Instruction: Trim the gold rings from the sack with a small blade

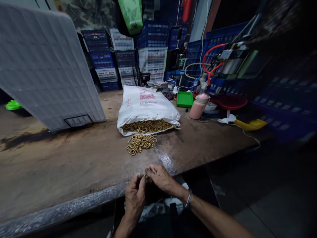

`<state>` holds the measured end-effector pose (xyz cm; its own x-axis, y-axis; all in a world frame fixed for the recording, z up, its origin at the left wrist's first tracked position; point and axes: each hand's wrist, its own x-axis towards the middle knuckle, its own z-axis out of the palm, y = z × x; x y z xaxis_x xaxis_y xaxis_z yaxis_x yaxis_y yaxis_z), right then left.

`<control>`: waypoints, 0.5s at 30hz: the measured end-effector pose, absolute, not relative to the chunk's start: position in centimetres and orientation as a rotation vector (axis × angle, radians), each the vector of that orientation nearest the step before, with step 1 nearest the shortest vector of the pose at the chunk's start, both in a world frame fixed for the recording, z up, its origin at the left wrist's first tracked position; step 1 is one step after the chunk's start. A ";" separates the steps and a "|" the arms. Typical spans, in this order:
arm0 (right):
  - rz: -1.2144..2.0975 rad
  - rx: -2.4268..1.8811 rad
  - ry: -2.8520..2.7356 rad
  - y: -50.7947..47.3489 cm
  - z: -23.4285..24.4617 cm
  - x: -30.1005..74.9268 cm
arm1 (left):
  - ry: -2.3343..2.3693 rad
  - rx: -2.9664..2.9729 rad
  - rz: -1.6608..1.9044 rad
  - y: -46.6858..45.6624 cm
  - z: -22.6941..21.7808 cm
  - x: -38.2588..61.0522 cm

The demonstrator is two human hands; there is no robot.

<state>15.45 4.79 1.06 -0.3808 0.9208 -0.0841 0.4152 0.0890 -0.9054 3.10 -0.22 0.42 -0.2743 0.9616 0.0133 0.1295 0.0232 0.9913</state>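
Observation:
Just off the table's front edge, my left hand (135,195) is closed, thumb and fingers pinching a small brass-coloured piece (145,176); most of it is hidden by the fingertips. My right hand (162,178) meets it from the right, its fingers closed around a thin metal tool (153,170), of which only a short pale length shows. Beyond both hands, a loose pile of brass rings (140,144) lies on the table. The rings spill from the open mouth of a white woven sack (148,102) with red print, lying on its side.
The worn wooden table (74,168) has a wrapped front edge. A large pale crate (49,62) stands on the left. Toward the right are a green tray (185,99), a pink bottle (198,107), a yellow scoop (251,124) and a machine with orange hoses (213,48). Stacked crates (152,34) line the back.

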 end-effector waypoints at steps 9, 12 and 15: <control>1.293 -1.346 -1.780 5.4 0.7 15.0 | 1.320 0.751 1.008 -0.1 -0.1 2.9; 1.280 -1.329 -1.809 5.5 0.7 15.0 | 1.196 0.653 1.028 -0.2 -0.4 2.9; 1.237 -1.325 -1.865 5.7 0.4 15.1 | 1.122 0.579 1.057 -0.2 -0.3 2.9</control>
